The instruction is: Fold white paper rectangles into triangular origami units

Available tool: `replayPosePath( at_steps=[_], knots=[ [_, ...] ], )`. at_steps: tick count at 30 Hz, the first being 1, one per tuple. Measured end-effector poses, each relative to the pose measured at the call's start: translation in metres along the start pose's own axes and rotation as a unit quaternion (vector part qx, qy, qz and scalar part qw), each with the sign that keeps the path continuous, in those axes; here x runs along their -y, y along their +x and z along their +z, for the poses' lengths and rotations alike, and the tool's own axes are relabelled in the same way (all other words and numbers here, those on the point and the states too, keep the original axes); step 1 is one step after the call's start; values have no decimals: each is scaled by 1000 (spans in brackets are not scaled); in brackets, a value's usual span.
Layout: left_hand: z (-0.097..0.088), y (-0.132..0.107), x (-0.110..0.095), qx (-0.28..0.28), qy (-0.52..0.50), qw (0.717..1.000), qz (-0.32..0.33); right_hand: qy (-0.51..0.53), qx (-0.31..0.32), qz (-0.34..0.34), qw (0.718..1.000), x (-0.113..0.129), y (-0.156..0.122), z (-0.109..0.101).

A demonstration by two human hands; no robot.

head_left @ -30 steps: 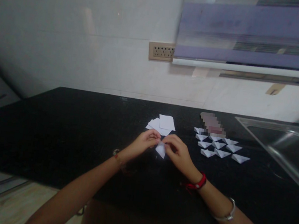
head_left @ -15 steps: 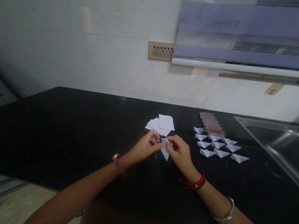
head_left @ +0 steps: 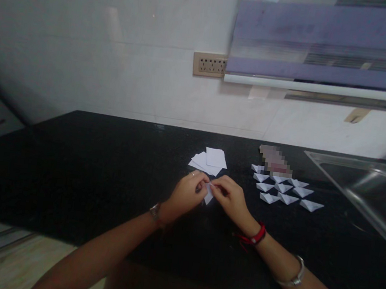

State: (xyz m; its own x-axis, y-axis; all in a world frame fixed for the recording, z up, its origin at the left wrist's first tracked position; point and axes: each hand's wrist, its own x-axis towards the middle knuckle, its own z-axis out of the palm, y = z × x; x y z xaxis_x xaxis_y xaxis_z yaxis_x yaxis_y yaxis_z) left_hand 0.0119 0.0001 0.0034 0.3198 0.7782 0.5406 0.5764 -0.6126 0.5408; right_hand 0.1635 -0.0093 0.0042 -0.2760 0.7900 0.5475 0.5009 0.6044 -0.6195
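A white tiled wall (head_left: pixel 101 56) was seen across the back of the view, with a beige socket strip (head_left: pixel 209 64) set into it and a purple-striped blind (head_left: pixel 330 44) hung to the right of that strip. Below the wall, a black stone surface (head_left: pixel 86 173) was spread across the whole width, and a steel sink (head_left: pixel 368 186) was let into its right end. On the surface, to the left of the sink, a group of folded white paper triangles (head_left: pixel 286 192) was laid out in rows, with a blurred-out object (head_left: pixel 273 159) lying just behind them. A small stack of flat white paper squares (head_left: pixel 209 161) was placed near the middle of the surface, well apart from the triangles. Just in front of that stack, the left hand (head_left: pixel 186 195) and the right hand (head_left: pixel 230 198) were brought together over the surface, and a small folded piece of white paper (head_left: pixel 208 194) was pinched between their fingertips, both hands being closed on it; whether the paper touched the surface could not be told. A watch was worn on the left wrist, while a red band (head_left: pixel 255 235) and a silver bangle (head_left: pixel 295 274) were worn on the right forearm.
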Motion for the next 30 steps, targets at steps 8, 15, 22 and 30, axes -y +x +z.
replayPosePath(
  at_steps=[8,15,22,30],
  knots=[
    [-1,0,-4,8,-21,1000,7,21,-24,34,999,1,-1,1],
    [0,-1,-4,19,-20,1000,-12,38,-10,36,999,-2,-1,1],
    [0,-1,-3,22,-25,999,15,39,-23,9,999,0,-1,1],
    [-2,-1,-2,20,-23,1000,-1,33,3,26,999,-1,1,-2]
  ],
)
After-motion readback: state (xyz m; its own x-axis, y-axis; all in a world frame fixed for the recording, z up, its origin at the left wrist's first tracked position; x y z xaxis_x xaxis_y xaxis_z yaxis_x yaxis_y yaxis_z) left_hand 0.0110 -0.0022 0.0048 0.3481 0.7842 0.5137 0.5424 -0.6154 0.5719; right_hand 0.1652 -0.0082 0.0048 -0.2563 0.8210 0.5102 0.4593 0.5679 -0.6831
